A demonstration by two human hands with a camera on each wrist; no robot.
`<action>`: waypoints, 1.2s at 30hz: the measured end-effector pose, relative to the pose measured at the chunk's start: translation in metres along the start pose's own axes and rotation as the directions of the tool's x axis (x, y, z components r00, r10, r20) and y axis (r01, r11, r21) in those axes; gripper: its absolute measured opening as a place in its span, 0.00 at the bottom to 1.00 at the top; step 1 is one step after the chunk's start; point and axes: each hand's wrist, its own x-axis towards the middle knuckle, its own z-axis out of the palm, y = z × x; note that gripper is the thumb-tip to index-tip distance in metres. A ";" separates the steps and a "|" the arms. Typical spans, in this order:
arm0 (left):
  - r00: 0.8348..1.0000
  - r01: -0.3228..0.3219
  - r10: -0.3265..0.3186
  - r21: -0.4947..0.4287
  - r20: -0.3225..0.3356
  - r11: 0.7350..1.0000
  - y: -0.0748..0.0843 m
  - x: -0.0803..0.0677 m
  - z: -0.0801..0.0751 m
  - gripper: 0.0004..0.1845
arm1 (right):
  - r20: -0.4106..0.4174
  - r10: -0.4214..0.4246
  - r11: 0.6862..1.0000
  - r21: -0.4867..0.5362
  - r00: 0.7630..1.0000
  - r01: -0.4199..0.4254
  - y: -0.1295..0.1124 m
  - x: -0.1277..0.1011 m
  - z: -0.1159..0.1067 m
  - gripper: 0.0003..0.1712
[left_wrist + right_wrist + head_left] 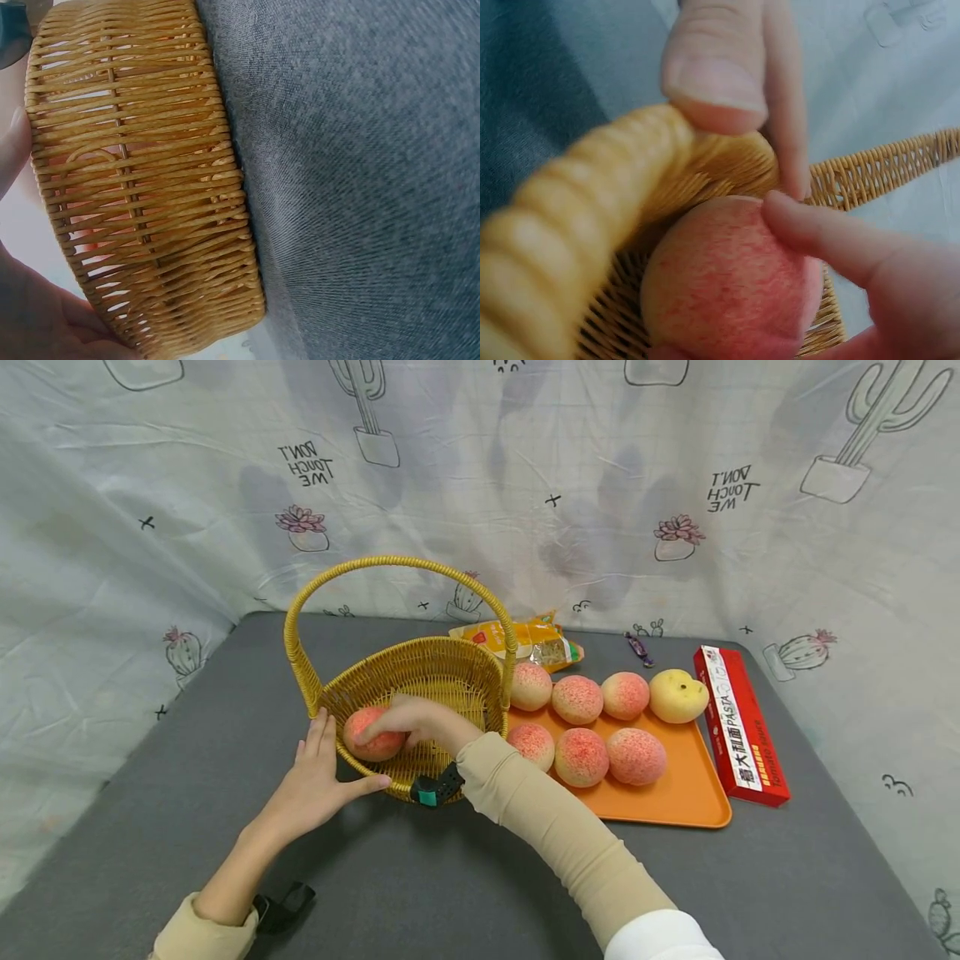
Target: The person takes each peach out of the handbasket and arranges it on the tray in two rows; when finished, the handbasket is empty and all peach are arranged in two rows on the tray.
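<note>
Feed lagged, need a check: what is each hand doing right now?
Left hand: open, fingers straight against the basket wall.
Right hand: fingers curled round a peach inside the basket.

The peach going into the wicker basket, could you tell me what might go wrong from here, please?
1. The right hand holds the peach close to the wicker basket's near rim; released too early, it might roll out.
2. The left hand only rests flat on the basket's outer wall, so a push could slide it.
3. The right sleeve passes close by the peaches on the orange tray and might nudge one.
</note>
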 end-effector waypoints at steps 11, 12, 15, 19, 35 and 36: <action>1.000 0.017 -0.017 0.006 0.007 1.000 0.001 -0.001 -0.002 0.66 | -0.127 -0.166 0.979 0.099 0.978 0.180 -0.010 -0.023 -0.025 0.42; 1.000 0.018 -0.019 0.008 0.008 1.000 0.001 -0.001 -0.002 0.66 | -0.138 -0.186 0.975 0.095 0.973 0.200 -0.010 -0.027 -0.028 0.43; 1.000 0.022 -0.022 0.012 0.008 1.000 0.001 -0.001 -0.002 0.66 | -0.164 -0.226 0.963 0.113 0.960 0.246 -0.007 -0.039 -0.035 0.42; 1.000 0.020 -0.020 0.018 0.006 1.000 0.001 0.000 -0.002 0.67 | -0.152 -0.245 0.925 0.257 0.957 0.278 0.001 -0.051 -0.041 0.41; 1.000 0.004 -0.004 0.013 0.006 1.000 -0.001 0.001 0.000 0.67 | -0.212 -0.343 0.678 0.618 0.915 0.397 0.041 -0.114 -0.073 0.43; 1.000 0.003 -0.003 0.013 0.006 1.000 0.000 0.001 0.000 0.67 | -0.228 -0.344 0.668 0.622 0.911 0.408 0.044 -0.119 -0.075 0.44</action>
